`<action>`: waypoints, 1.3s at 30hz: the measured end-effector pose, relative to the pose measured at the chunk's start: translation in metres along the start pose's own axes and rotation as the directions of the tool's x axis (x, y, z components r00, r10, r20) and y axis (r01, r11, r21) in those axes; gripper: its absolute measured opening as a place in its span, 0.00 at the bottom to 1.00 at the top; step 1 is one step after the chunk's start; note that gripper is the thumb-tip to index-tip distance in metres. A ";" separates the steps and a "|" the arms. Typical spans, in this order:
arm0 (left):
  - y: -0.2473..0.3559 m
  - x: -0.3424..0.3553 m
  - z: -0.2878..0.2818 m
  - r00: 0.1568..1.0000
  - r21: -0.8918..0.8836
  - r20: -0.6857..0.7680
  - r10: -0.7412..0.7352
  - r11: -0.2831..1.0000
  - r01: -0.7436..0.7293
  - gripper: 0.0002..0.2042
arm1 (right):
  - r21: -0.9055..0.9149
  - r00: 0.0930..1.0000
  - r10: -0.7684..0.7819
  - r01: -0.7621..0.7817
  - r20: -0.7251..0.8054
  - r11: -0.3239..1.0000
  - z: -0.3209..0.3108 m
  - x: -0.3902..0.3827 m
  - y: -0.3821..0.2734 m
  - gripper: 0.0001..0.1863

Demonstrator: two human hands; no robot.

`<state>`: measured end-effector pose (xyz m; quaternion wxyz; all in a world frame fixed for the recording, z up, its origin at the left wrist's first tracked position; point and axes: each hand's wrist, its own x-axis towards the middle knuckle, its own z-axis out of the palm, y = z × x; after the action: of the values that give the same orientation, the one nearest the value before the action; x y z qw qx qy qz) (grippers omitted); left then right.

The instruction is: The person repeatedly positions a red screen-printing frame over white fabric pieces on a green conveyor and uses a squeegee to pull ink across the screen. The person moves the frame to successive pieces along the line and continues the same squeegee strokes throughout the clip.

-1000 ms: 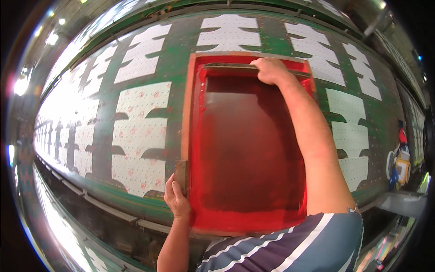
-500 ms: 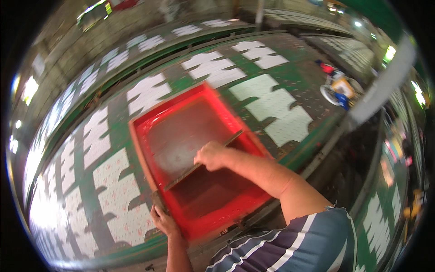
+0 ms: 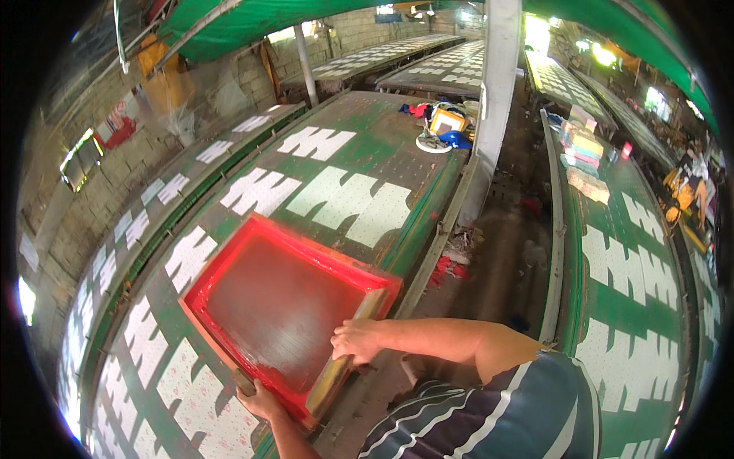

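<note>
A red screen-printing frame (image 3: 200,294) with a dark grey mesh (image 3: 271,306) lies at an angle on a long green table. My right hand (image 3: 352,341) grips a long squeegee (image 3: 321,394) lying along the screen's lower right inner edge, with red ink beside it. My left hand (image 3: 258,399) holds a small wooden block (image 3: 243,381) at the frame's lower left outer edge. Rows of white cut fabric pieces (image 3: 353,205) lie around the frame, some with dots and small pink flowers.
A pale post (image 3: 497,84) stands at the table's right edge, near a pile of coloured items (image 3: 447,126). Across a narrow, littered aisle is another table (image 3: 619,314) with folded cloths (image 3: 582,153). More long tables (image 3: 428,73) stretch behind; a block wall runs left.
My right hand has pulled the squeegee from the screen's far end across to its near end. My left hand stays on the frame's block. The view has swung toward the right and upward.
</note>
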<state>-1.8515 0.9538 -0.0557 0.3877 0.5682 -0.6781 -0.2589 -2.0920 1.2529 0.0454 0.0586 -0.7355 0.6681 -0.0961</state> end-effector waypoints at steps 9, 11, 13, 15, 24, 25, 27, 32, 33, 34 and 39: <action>0.012 -0.004 -0.003 0.993 0.007 -0.003 -0.115 0.993 0.115 0.27 | -0.048 1.000 0.014 -0.014 0.000 0.999 0.017 -0.024 -0.018 0.44; 0.012 -0.004 -0.004 0.993 0.014 0.003 -0.117 0.993 0.117 0.27 | -0.014 0.999 -0.037 0.037 -0.007 0.999 0.017 -0.034 -0.012 0.44; 0.011 -0.003 -0.004 0.994 -0.020 -0.005 -0.107 0.994 0.107 0.27 | 0.145 0.993 -0.106 0.114 -0.056 0.983 0.013 -0.047 0.001 0.42; 0.008 -0.001 -0.005 0.994 0.077 -0.008 -0.110 0.991 0.110 0.27 | 0.269 0.983 -0.120 0.154 -0.142 0.951 0.008 -0.064 0.017 0.39; 0.009 0.002 -0.003 0.986 0.109 -0.066 -0.151 0.981 0.158 0.23 | 0.397 0.730 0.359 -0.130 -0.582 0.908 -0.007 -0.115 0.131 0.33; 0.009 -0.001 -0.001 0.990 0.052 -0.095 -0.106 0.992 0.111 0.22 | 0.420 0.710 0.420 -0.191 -0.565 0.887 -0.006 -0.112 0.141 0.33; 0.010 0.000 0.000 0.988 0.107 -0.119 -0.094 0.988 0.107 0.21 | 0.473 0.693 0.528 -0.296 -0.491 0.829 0.000 -0.103 0.160 0.37; 0.008 0.004 -0.006 0.985 0.133 -0.048 -0.165 0.976 0.170 0.23 | 0.612 0.722 0.658 -0.425 -0.216 0.667 0.017 -0.069 0.195 0.37; 0.008 0.005 -0.008 0.984 0.181 -0.032 -0.175 0.967 0.178 0.23 | 0.643 0.719 0.658 -0.399 -0.223 0.654 0.018 -0.065 0.199 0.36; 0.008 0.005 -0.008 0.984 0.232 -0.031 -0.177 0.956 0.179 0.24 | 0.660 0.715 0.669 -0.406 -0.200 0.632 0.016 -0.060 0.202 0.35; 0.005 -0.004 -0.004 0.982 0.093 -0.060 -0.179 0.979 0.184 0.23 | 0.651 0.684 0.728 -0.531 -0.049 0.543 -0.008 -0.042 0.200 0.27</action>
<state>-1.8507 0.9592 -0.0508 0.3514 0.6524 -0.6252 -0.2450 -2.2918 1.2745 0.0076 0.2072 -0.3585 0.8245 -0.3856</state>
